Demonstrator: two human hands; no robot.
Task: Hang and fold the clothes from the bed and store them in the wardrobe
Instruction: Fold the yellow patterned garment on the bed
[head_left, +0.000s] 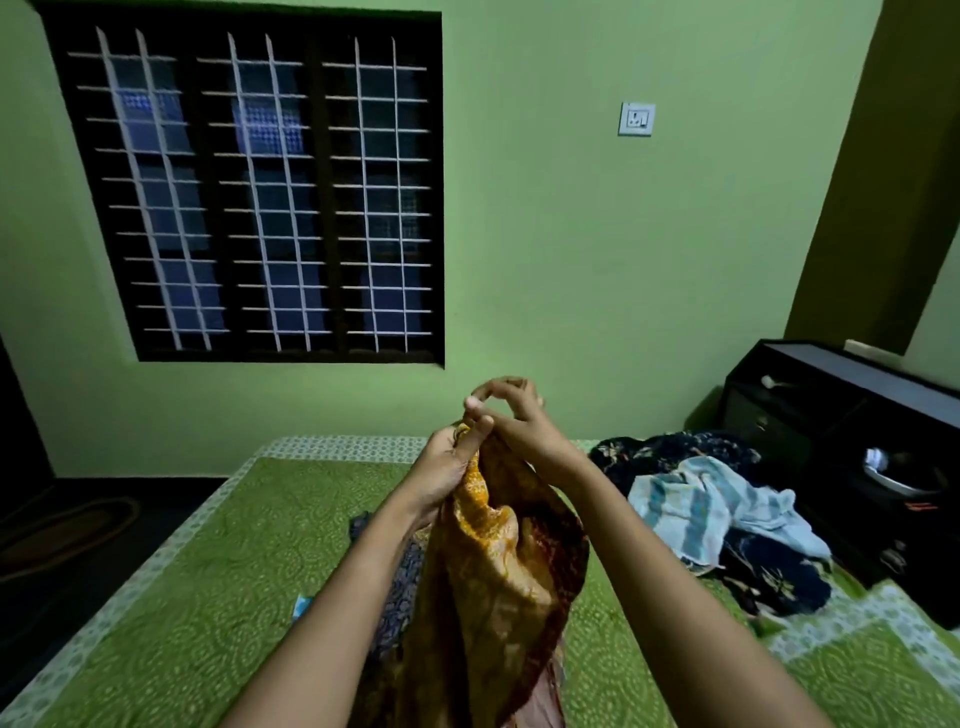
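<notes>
Both hands are up close together over the green quilted bed. The left hand grips the top of an orange-brown patterned garment that hangs down. The right hand curls right at the top edge, but I can't tell if it's actually pinching the fabric.

- A thin printed cloth with a faint sheen is seen in the orange garment.
- The bed cover is made of quilted, matt green cloth.
- Soft, matt cloth is shown by the striped towel.
- The window grille is formed of pale painted metal bars.
- A smooth dark finish is borne by the cabinet.
</notes>
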